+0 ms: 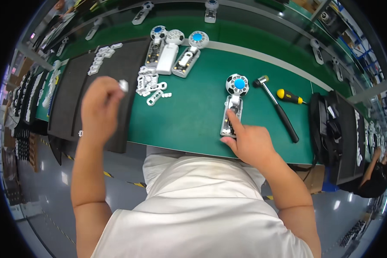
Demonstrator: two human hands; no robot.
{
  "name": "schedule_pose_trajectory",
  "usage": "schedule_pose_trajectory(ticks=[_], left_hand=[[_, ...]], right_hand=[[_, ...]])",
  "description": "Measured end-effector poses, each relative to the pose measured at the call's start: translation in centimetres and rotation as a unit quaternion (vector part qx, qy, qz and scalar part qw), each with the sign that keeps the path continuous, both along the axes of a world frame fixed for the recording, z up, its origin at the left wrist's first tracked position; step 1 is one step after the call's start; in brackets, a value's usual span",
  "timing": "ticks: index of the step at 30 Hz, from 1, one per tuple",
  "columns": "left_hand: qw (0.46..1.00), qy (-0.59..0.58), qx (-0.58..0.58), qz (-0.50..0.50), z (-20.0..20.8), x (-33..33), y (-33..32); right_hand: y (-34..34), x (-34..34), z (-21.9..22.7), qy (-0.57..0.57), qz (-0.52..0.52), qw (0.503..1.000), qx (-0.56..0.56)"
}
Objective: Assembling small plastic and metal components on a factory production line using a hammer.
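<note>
Pinched between the fingertips of my left hand (99, 105), raised over the dark mat, is a small white plastic part (123, 85). In front of me a handheld fan (237, 85) with a football-patterned head and blue centre lies on the green bench, its handle housing uncovered and inner parts showing. My right hand (254, 145) rests at the handle's lower end. Its index finger is stretched onto the inside of the handle, and the thumb points out near the bottom edge. Between my hands, toward the left, lies a pile of small white plastic parts (147, 81).
Behind the pile lie three more fans (167, 56). A black-handled hammer (276, 103) and a yellow-and-black screwdriver (289, 96) lie on the right, beside a black bag (324, 124). White pieces (102, 56) sit on the dark mat (64, 92). Another person (376, 176) works at far right.
</note>
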State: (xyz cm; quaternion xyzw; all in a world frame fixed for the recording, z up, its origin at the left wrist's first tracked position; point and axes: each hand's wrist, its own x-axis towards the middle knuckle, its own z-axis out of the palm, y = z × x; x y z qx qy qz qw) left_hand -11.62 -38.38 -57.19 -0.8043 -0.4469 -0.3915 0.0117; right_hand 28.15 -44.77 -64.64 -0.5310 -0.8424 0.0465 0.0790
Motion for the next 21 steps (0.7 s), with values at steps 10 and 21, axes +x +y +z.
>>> schedule_pose_trajectory(ticks=[10,21], left_hand=[[0.934,-0.118,-0.016,-0.337,-6.6,17.7,-3.2],[0.964,0.006,-0.188,-0.187,-9.8,19.4,-0.2]], right_hand=[[-2.0,0.3,-0.5,0.704,-0.006,0.646,-0.295],[2.0,5.7,0.4,0.116,0.075,0.99,0.009]])
